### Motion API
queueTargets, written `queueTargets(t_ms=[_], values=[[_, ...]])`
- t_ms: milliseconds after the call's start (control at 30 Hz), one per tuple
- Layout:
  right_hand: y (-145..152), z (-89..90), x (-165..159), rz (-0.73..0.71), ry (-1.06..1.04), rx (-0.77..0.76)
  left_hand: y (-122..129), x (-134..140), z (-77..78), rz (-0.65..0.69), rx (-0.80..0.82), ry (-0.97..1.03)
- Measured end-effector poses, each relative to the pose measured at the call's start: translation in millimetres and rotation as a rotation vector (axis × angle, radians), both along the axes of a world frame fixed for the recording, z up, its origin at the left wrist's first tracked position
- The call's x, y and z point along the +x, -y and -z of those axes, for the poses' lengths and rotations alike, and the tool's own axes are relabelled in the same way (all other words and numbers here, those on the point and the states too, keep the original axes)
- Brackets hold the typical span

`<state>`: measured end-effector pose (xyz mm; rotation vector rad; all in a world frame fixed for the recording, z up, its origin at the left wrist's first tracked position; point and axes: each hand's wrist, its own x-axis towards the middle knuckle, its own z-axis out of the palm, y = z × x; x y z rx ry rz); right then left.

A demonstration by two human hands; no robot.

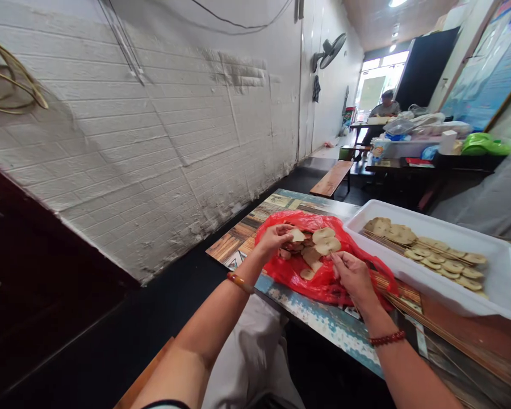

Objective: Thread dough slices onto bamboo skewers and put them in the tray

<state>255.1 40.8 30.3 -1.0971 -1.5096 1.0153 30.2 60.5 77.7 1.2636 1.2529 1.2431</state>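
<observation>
A pale, thin food slice (297,235) is pinched between the thumb and fingers of my left hand (276,238). My right hand (352,274) is closed at the lower edge of two pale round slices (327,245). They look threaded on a thin skewer, which I can hardly make out. Both hands are over an open red plastic bag (281,278), which lies spread on the table. More loose slices (309,258) lie inside the bag, partly hidden by what I hold.
To the right, a white plastic tray (505,278) holds rows of skewered slices (434,250). Long thin sticks (443,332) lie along the patterned table (255,224) in front of it. A wooden bench (332,177) stands beyond. A person (385,108) sits at a far table.
</observation>
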Motion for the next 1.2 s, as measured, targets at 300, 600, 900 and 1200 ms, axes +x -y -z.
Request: queueTargets(t_ms=[300,600,900,1200], values=[[-6.3,-7.1,4.4,0.067,-0.155,-0.123,-11.8,29.5,-4.6,0.094,-0.033,0.334],[-3.9,-8.9,4.1,0.063,-0.252,-0.226,-48.6,42.2,-2.5,0.141,-0.051,0.590],[9.7,-2.2,-11.6,0.013,0.001,-0.349,-54.6,37.8,14.7,0.140,-0.118,0.820],[9.0,5.9,-8.5,0.059,-0.016,-0.380,-50.8,32.6,19.1,0.139,-0.046,0.665]])
